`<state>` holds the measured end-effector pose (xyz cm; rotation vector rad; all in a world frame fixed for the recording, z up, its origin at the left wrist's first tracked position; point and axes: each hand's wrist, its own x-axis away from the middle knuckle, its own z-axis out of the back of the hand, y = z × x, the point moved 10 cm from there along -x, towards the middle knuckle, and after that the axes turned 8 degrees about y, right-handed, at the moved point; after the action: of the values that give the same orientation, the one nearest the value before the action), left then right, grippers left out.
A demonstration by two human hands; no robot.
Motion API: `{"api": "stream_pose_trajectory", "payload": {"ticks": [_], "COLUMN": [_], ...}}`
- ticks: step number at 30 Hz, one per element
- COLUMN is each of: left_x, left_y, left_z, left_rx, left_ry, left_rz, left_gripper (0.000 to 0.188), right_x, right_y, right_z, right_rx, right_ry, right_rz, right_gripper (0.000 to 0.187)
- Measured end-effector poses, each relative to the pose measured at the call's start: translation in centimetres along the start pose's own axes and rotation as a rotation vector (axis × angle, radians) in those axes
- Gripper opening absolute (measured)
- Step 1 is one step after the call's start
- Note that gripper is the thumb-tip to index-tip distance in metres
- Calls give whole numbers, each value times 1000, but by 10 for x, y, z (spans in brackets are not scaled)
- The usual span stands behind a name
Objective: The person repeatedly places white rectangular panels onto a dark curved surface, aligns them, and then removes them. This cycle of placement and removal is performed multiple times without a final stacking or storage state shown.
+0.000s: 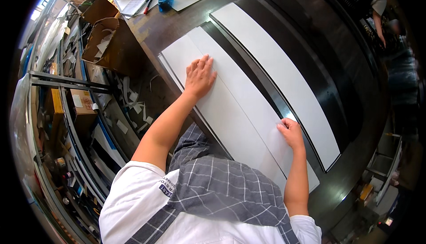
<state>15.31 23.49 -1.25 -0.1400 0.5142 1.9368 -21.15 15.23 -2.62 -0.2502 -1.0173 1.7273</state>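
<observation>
Long white sheets lie lengthwise on the dark table in front of me. A wide white sheet (222, 111) is on the left, and a narrower white strip (237, 73) runs along it, a thin seam line between them. My left hand (201, 76) rests palm down on the white surface, its fingertips near the seam toward the far end. At the strip's right edge, my right hand (290, 133) has its fingers curled in and closed on that edge. Farther right, a separate long white panel (279, 77) with a dark edge lies on the table.
The dark table (191, 15) carries papers (136, 2), a red marker (148, 5) and a blue crumpled item (165, 3) at the far left. Left of it stand a cardboard box (104, 44) with scraps and a cluttered rack (73, 124). Another person's arm (378, 24) shows far right.
</observation>
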Motion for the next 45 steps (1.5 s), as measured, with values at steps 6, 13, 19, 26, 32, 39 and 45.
{"api": "stream_pose_trajectory", "payload": {"ticks": [6,13,19,26,32,39,45], "left_x": [-2,0,3,1,3,3,3], "left_y": [-3,-7,-10,-4,-14,-14,-15], "left_z": [-1,-6,-7,-5,-17,-16,-16], "left_rx": [17,-68,-77,-81,-113,-118,-144], "left_ry": [-4,-4,12,-12,-22,-46,-63], "left_rz": [28,20,-2,-2,-31,-11,4], "left_gripper": [50,48,48,51,51,52,51], "right_x": [-1,34,94,97,97,99,96], "right_y": [0,24,94,91,92,103,107], "right_z": [0,35,82,79,78,76,75], "right_rx": [103,258,409,384,384,319,338], "right_ry": [4,85,41,82,71,77,74], "right_rz": [47,-81,-328,-314,-327,-388,-345], "right_gripper": [23,36,37,33,33,38,37]}}
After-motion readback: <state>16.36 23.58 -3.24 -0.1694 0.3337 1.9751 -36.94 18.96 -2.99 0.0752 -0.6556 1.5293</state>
